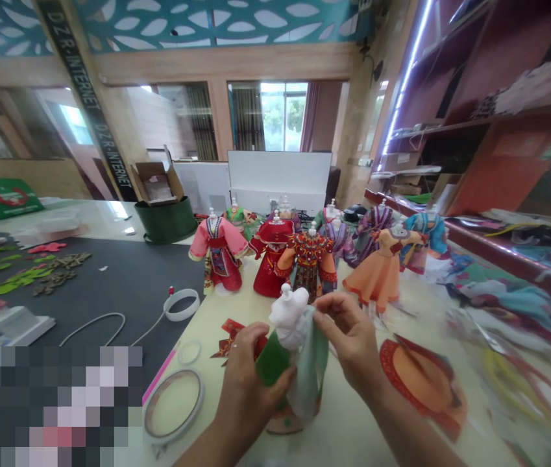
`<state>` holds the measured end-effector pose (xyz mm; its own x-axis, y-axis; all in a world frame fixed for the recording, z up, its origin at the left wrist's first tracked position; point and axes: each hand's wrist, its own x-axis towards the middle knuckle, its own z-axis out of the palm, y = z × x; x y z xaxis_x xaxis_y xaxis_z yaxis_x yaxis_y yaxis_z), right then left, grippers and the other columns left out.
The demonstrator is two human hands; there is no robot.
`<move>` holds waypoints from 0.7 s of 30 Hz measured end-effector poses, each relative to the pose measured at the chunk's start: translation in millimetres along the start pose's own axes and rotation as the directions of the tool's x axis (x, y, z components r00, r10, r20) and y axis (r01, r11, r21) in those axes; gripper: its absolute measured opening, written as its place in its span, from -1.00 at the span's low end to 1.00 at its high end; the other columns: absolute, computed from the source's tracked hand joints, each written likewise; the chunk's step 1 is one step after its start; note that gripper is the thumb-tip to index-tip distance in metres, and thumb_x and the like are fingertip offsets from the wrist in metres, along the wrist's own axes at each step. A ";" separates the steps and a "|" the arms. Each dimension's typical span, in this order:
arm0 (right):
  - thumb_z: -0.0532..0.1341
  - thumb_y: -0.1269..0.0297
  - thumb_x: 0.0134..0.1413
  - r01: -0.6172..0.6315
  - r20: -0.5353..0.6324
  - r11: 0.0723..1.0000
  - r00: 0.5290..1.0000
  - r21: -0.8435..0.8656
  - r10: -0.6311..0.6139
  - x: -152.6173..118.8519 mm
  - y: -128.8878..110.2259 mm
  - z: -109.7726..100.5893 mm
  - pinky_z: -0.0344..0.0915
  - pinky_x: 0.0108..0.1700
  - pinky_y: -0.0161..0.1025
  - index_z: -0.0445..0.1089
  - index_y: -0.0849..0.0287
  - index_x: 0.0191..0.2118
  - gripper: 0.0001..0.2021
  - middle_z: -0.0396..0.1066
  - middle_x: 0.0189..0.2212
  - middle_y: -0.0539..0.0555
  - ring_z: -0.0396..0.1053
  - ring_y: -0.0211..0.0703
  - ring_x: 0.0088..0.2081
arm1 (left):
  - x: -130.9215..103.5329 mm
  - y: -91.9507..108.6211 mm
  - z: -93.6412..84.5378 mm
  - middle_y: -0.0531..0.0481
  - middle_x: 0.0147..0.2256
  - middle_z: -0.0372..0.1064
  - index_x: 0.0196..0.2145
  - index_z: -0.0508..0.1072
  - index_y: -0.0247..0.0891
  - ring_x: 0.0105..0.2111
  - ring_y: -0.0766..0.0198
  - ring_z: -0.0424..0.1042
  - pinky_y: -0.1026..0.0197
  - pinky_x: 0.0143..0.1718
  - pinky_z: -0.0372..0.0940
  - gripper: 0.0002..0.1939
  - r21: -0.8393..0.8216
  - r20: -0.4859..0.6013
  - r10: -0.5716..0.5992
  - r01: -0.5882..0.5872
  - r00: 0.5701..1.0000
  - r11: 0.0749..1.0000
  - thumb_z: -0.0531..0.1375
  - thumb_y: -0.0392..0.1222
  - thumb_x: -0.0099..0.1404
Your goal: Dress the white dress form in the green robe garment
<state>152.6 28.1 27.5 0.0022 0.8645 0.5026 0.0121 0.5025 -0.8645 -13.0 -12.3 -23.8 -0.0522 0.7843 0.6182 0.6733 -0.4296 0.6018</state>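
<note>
Fingers point(254, 331) of the left hand point(250, 379) grasped green cloth point(271, 364) on a small mannequin point(289, 324); the right hand's point(355, 340) pinched its paler drape point(311, 373). Costumed figures point(275, 259) crossed the cream tabletop point(217, 310) at twelve o'clock, windows point(282, 117) beyond. The mannequin, glossy white, stood near six o'clock. At ten, a pillar point(83, 91) read "DZR-INTERNET".

With the small white plastic mannequin point(289, 324) as the clock centre, the bare left hand point(252, 383) at 7 o'clock grips dark green cloth point(270, 363), the bare right hand point(355, 334) at 3 o'clock pinches pale green cloth point(315, 363), and a hollow white tape roll point(201, 392) lies at 8 o'clock.
</note>
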 end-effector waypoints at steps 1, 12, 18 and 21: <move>0.22 0.32 0.01 -0.004 0.002 1.000 1.000 0.000 0.004 0.0 0.6 0.6 0.29 -0.29 -0.29 0.32 0.14 -0.33 -0.92 0.37 -0.42 0.00 0.37 -0.21 -0.34 | -1.0 -0.6 3.6 -0.19 -0.15 0.28 -0.05 0.16 -0.24 -0.13 -0.01 0.34 -0.07 -0.19 0.31 -0.44 0.058 -0.005 0.016 -0.016 1.000 0.998 0.27 -0.23 -0.01; 0.19 0.36 0.03 0.080 0.002 0.994 0.997 -0.078 -0.080 5.5 3.9 3.3 0.29 -0.29 -0.27 0.36 0.13 -0.38 -0.98 0.37 -0.44 0.00 0.34 -0.20 -0.36 | 17.6 6.4 9.7 -0.17 -0.32 0.45 -0.29 0.42 -0.31 -0.24 -0.01 0.41 -0.04 -0.20 0.29 -0.77 0.063 0.068 -0.098 0.094 0.993 0.994 0.19 -0.13 0.11; 0.18 0.35 0.04 0.046 0.030 0.991 0.999 -0.127 -0.043 13.1 10.5 -10.5 0.27 -0.26 -0.27 0.37 0.13 -0.38 -0.97 0.37 -0.43 -0.02 0.34 -0.20 -0.35 | 47.1 18.2 3.7 -0.02 -0.40 0.50 -0.36 0.47 -0.31 -0.35 0.15 0.45 0.18 -0.29 0.32 -0.86 -0.294 0.317 -0.196 0.292 0.928 0.910 0.20 -0.22 0.10; 0.19 0.32 0.01 -0.015 0.046 0.991 0.999 -0.136 0.022 18.2 11.6 -26.3 0.28 -0.30 -0.27 0.37 0.15 -0.39 -0.95 0.38 -0.46 -0.01 0.36 -0.20 -0.38 | 61.9 21.7 1.7 -0.01 -0.33 0.51 -0.31 0.48 -0.32 -0.31 0.16 0.45 0.25 -0.32 0.30 -0.81 -0.361 0.469 -0.164 0.358 0.868 0.861 0.22 -0.24 0.08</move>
<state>179.1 49.5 26.8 -0.0439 0.8746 0.4828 0.1481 0.4836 -0.8627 -0.3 27.7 26.7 0.1901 0.9610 0.2010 0.2948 -0.2511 0.9220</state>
